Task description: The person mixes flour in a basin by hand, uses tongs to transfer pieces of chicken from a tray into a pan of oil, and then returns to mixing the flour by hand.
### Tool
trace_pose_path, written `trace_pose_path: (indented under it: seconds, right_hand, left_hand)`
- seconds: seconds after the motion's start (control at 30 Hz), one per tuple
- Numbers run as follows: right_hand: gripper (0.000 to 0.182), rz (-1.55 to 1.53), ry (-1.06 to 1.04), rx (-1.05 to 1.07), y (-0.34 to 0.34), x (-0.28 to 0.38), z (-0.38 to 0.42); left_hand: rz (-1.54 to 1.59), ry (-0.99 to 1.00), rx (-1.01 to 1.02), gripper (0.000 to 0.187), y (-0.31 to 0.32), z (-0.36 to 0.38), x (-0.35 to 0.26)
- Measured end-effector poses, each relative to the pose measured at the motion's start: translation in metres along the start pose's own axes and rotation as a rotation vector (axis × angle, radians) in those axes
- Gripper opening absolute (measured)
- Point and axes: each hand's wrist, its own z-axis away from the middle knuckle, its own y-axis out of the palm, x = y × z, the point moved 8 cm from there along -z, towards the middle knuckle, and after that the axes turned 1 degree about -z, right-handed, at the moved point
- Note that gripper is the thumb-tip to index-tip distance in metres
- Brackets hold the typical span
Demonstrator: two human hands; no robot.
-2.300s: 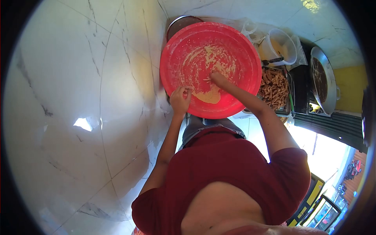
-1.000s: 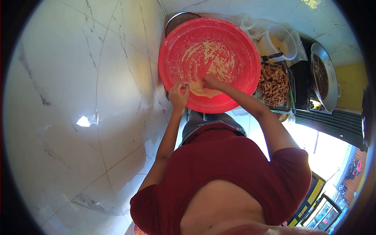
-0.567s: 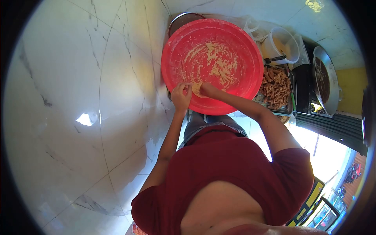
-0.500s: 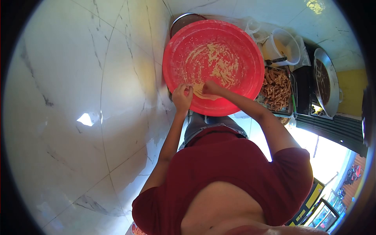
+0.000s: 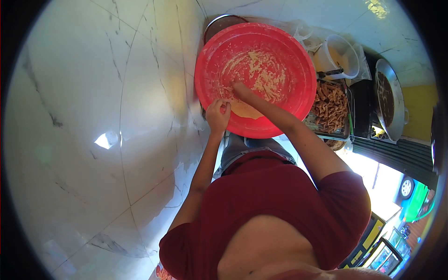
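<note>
A large red basin (image 5: 298,105) stands in front of me, with crumbly pale flour or batter bits (image 5: 266,70) stuck over its bottom. My left hand (image 5: 218,115) is at the basin's near left rim, fingers pressed together beside a pale, flat, yellowish thing (image 5: 246,110). Whether it grips that thing's edge or the rim is hard to see. My right hand (image 5: 240,89) reaches into the basin past the pale thing, fingers curled close to the bottom. Anything inside its fingers is hidden.
Right of the basin sits a rack tray of brown fried strips (image 5: 330,107). Behind it is a clear plastic tub (image 5: 347,60) with a dark handle across its edge. A wide metal pan (image 5: 392,98) of dark liquid stands farther right. A tiled wall (image 5: 93,140) fills the left.
My right hand has moved from over the pale flat thing farther into the basin, up and leftward, uncovering more of it. My left hand stays at the rim.
</note>
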Motion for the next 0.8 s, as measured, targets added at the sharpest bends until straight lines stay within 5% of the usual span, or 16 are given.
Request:
trace_pose_path:
  seconds: [0.17, 0.33, 0.47, 0.57, 0.8]
  right_hand:
    - [0.013, -0.111, -0.083, 0.291, 0.012, 0.023, 0.046]
    - [0.018, -0.400, 0.119, 0.373, 0.014, -0.010, 0.090]
    - [0.018, -0.071, 0.002, 0.391, -0.001, 0.000, 0.116]
    - [0.020, -0.084, 0.289, 0.677, -0.022, 0.020, 0.128]
    - [0.023, -0.054, 0.259, 0.473, -0.012, 0.010, 0.130]
  left_hand:
    - [0.022, -0.007, 0.020, 0.006, -0.002, -0.001, -0.005]
    - [0.021, 0.004, -0.006, 0.006, -0.003, 0.000, -0.006]
    - [0.013, 0.009, -0.027, 0.005, -0.003, 0.001, -0.003]
    - [0.033, -0.013, -0.051, 0.006, -0.002, 0.002, 0.000]
    - [0.065, -0.087, -0.107, 0.008, -0.005, 0.004, 0.001]
